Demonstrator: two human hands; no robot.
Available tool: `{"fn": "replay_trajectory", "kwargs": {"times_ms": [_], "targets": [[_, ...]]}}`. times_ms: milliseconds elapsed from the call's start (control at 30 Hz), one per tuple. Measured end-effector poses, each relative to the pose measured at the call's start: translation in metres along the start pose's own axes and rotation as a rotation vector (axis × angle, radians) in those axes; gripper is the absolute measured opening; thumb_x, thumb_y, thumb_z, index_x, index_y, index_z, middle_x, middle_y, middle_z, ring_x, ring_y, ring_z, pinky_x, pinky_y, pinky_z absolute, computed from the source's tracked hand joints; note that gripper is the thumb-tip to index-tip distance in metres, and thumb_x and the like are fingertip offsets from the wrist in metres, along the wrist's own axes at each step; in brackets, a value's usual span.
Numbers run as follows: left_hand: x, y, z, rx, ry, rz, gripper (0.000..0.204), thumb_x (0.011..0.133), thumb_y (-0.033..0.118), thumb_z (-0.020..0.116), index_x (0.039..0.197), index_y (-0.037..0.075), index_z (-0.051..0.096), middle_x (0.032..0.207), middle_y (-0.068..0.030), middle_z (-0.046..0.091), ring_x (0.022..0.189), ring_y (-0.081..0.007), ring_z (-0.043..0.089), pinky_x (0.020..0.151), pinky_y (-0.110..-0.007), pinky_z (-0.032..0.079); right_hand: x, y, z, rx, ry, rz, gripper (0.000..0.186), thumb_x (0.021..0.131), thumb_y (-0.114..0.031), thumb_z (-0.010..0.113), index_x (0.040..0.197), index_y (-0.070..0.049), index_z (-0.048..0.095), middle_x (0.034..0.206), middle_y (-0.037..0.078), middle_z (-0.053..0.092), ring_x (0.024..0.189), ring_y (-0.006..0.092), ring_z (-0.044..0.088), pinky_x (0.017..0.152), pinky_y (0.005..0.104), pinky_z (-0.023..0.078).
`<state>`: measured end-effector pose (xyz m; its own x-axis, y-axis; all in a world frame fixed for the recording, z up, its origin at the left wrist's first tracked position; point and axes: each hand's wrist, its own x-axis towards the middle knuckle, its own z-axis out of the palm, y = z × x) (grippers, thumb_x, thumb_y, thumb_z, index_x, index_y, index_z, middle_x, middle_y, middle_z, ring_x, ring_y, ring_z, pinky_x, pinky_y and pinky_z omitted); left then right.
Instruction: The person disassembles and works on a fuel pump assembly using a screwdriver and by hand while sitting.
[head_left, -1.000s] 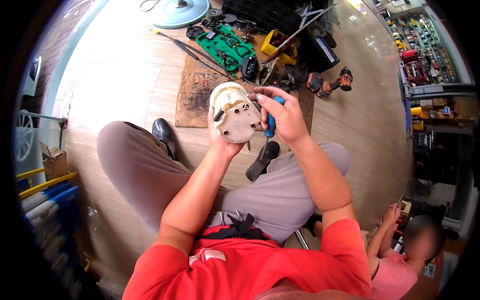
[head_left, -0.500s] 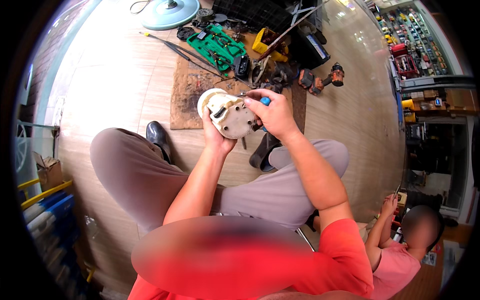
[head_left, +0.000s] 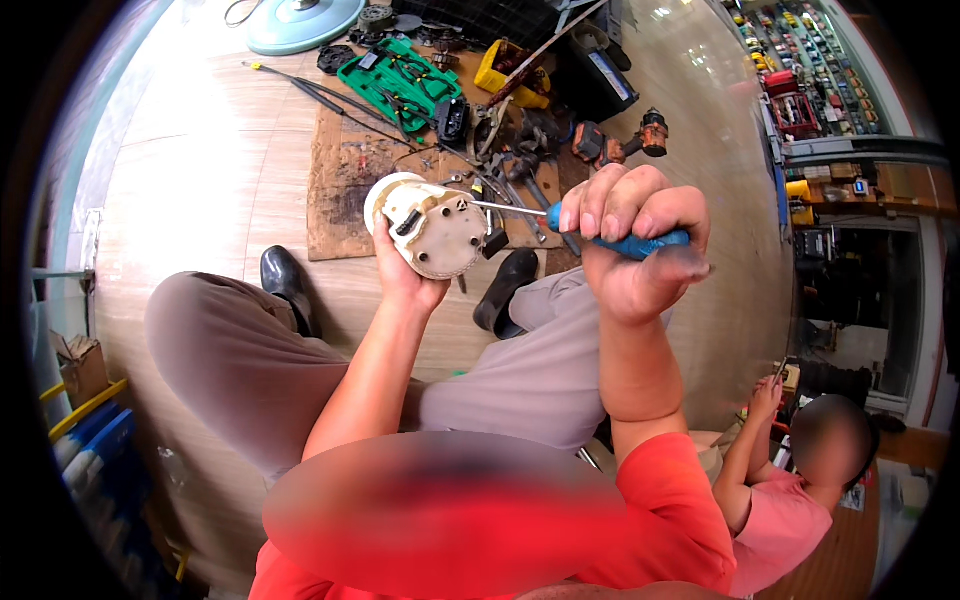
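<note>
The blue screwdriver (head_left: 650, 247) is grasped in the right hand (head_left: 638, 280), its handle enclosed by curled fingers and its shaft pointed left. The cream housing (head_left: 448, 240) is held up in front of the knees, grasped from the left and below by the left hand (head_left: 408, 278). The screwdriver's tip is seen at the housing's upper right edge, by a small round grille; whether the 2 are touching cannot be told. A black block (head_left: 495, 243) is seen at the housing's right edge. Below, 2 black shoes (head_left: 285, 280) are planted on the floor (head_left: 200, 220). Beyond them, a stained board (head_left: 335, 220) is strewn with metal tools (head_left: 526, 172). Farther off, an open green case (head_left: 360, 78), a yellow bin (head_left: 490, 72) and an orange drill (head_left: 597, 145) are ranged left to right. A pale blue round base (head_left: 300, 30) is cut off by the upper edge.
</note>
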<state>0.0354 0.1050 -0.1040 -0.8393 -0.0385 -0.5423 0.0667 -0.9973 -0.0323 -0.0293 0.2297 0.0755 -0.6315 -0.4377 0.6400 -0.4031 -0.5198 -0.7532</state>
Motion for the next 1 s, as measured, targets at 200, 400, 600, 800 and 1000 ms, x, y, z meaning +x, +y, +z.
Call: {"fn": "replay_trajectory", "kwargs": {"times_ms": [200,400,600,800,1000], "targets": [[-0.005,-0.004,0.010,0.028,0.041,-0.010,0.067,0.099,0.063,0.025,0.136,0.015,0.053,0.134,-0.0084,0.058,0.121,-0.0292,0.056,0.105,-0.047,0.044,-0.004,0.012,0.010,-0.028,-0.028,-0.049,0.045,0.094,-0.043,0.066,0.090,-0.003,0.048,0.081,0.010,0.054,0.072,0.0195,0.054,0.068,0.0365,0.052],[0.000,-0.010,0.004,0.032,0.022,0.034,0.069,0.099,0.065,0.024,0.141,0.015,0.049,0.138,-0.0088,0.056,0.127,-0.0296,0.052,0.109,-0.048,0.041,-0.010,0.024,0.009,-0.084,-0.049,-0.095,0.042,0.095,-0.040,0.067,0.092,-0.002,0.049,0.083,0.011,0.055,0.074,0.0205,0.056,0.069,0.0359,0.052],[0.004,-0.012,-0.003,0.006,-0.014,0.155,0.065,0.101,0.062,0.029,0.142,0.014,0.046,0.139,-0.0075,0.055,0.127,-0.0275,0.053,0.109,-0.045,0.041,-0.022,0.019,0.027,-0.271,-0.081,-0.058,0.040,0.092,-0.040,0.070,0.095,-0.008,0.046,0.088,0.009,0.053,0.079,0.0228,0.054,0.072,0.0391,0.051],[0.013,-0.003,-0.014,-0.014,-0.081,0.275,0.059,0.104,0.055,0.033,0.141,0.011,0.045,0.139,-0.0079,0.055,0.126,-0.0248,0.054,0.108,-0.041,0.042,-0.013,0.014,0.027,-0.357,-0.364,0.053,0.037,0.085,-0.023,0.080,0.098,-0.005,0.051,0.087,0.010,0.056,0.083,0.0252,0.057,0.077,0.0411,0.051],[0.012,0.006,-0.011,0.037,-0.041,0.333,0.062,0.103,0.058,0.028,0.141,0.012,0.047,0.137,-0.0074,0.056,0.126,-0.0258,0.054,0.108,-0.043,0.043,-0.019,0.029,0.023,-0.066,0.003,0.108,0.031,0.091,-0.025,0.073,0.089,-0.004,0.051,0.081,0.008,0.058,0.080,0.0230,0.057,0.080,0.0416,0.050]]}}
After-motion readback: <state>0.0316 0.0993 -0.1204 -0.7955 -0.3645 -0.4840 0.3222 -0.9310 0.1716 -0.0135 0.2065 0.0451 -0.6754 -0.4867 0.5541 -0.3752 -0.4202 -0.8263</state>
